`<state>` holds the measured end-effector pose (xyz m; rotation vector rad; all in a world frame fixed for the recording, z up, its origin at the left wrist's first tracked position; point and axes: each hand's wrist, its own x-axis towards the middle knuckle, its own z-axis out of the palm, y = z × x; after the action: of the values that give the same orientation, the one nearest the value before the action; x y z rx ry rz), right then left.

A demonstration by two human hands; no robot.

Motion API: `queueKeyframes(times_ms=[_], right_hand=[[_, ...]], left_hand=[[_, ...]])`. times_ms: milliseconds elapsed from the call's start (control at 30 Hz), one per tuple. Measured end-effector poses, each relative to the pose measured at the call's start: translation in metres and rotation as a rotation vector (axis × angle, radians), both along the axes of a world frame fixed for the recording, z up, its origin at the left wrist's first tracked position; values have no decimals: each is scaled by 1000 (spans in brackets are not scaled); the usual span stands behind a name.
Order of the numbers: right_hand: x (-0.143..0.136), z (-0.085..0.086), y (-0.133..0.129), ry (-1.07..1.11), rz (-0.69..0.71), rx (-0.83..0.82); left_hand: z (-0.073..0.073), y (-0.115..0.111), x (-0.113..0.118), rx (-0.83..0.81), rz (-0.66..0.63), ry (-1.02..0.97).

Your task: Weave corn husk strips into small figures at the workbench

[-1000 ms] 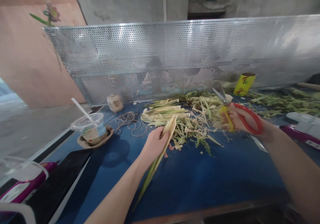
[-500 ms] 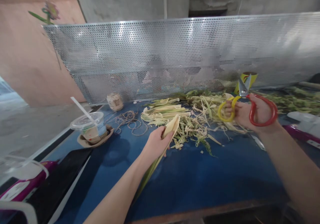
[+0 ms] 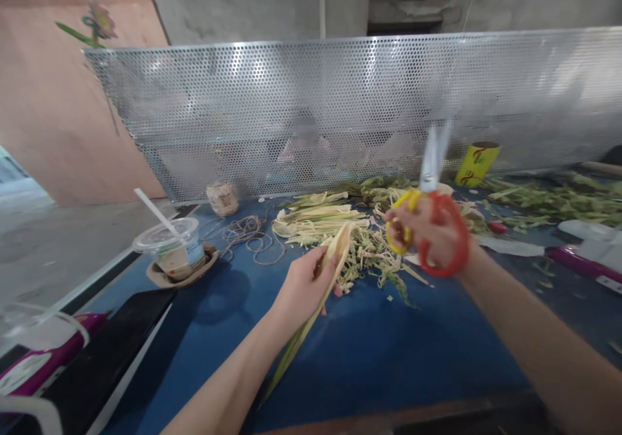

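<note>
My left hand (image 3: 311, 286) is closed around a long pale leaf strip (image 3: 341, 239), like a dried corn husk, whose greener tail (image 3: 289, 356) trails down toward my forearm. On my right hand (image 3: 432, 227) sits a pair of scissors (image 3: 429, 174) with one yellow and one red handle loop; the blades point up, slightly apart and blurred by motion. The fingers pass through the loops. Behind my left hand lie a row of similar pale strips (image 3: 323, 218) and a heap of shredded, curled scraps (image 3: 374, 257) on the blue table (image 3: 389, 351).
A lidded cup with a straw (image 3: 177, 253) stands in a cardboard holder at left, near tangled twine (image 3: 250, 233) and a twine ball (image 3: 222, 198). A black flat object (image 3: 114, 354) lies at the left edge. A yellow tube (image 3: 479, 163), green stalks (image 3: 549, 198) and a perforated metal screen (image 3: 291, 98) stand beyond.
My right hand with the scissors has moved left, closer to my left hand, away from the yellow tube. The left hand and its leaf strip have hardly moved.
</note>
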<state>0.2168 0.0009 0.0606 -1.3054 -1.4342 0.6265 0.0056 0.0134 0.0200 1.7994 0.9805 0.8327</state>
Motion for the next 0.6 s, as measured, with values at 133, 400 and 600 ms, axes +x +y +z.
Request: queueKeyframes(times_ms=[133, 400, 600], right_hand=[[-37, -6, 5, -58, 91, -50], [-27, -27, 10, 80, 214, -96], [-32, -18, 4, -181, 202, -99]], left_hand=[[2, -9, 1, -47, 15, 16], [13, -3, -1, -511, -74, -192], [18, 3, -10, -287, -56, -60]])
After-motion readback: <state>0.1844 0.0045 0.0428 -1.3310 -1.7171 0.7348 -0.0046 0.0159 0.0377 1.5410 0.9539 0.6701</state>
